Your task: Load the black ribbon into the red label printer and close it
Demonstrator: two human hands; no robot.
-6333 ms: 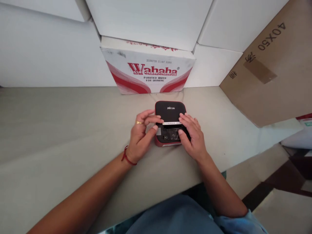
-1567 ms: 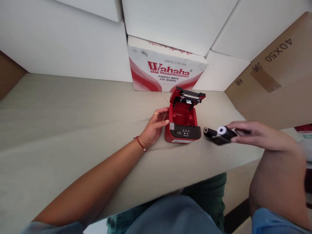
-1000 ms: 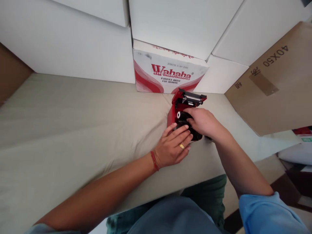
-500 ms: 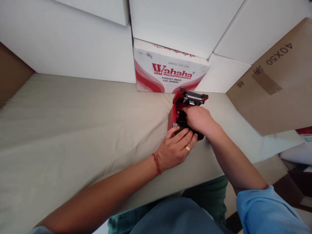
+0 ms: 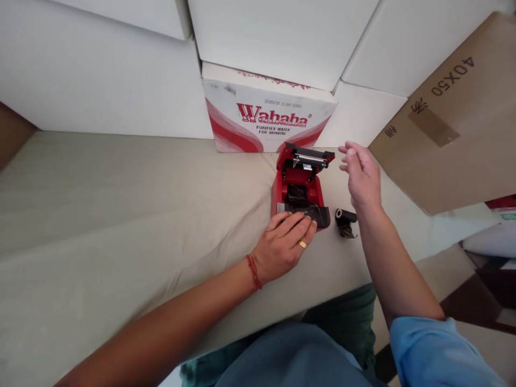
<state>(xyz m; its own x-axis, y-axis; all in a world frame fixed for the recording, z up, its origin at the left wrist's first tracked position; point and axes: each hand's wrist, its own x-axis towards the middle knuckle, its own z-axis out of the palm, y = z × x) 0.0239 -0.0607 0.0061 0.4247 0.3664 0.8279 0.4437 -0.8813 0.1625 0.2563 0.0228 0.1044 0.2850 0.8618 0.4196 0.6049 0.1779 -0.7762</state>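
Observation:
A red and black label printer (image 5: 275, 193) stands on the table with its lid (image 5: 308, 157) tilted up. Inside its red well lies a black ribbon roll (image 5: 297, 192), and dark film runs forward from it over the front panel. My left hand (image 5: 282, 244) rests on that panel, fingers stretched out over the film. Right of the raised lid, my right hand (image 5: 363, 174) hangs in the air with fingers apart and nothing in them. Below it, a second black ribbon roll (image 5: 345, 217) with a pale core end lies on the table, a loose piece of film crumpled beside it.
Behind the printer stands a Wahaha water carton (image 5: 270, 121), with large white boxes (image 5: 113, 70) stacked around it. A brown cardboard box (image 5: 447, 140) leans in at the right. The table's cloth-covered top (image 5: 121, 215) has its near edge close to my body.
The closed printer was opened. My right hand brought ribbon rolls from the right, set one into the well, then let go and rose right. My left hand moved from the side onto the front panel.

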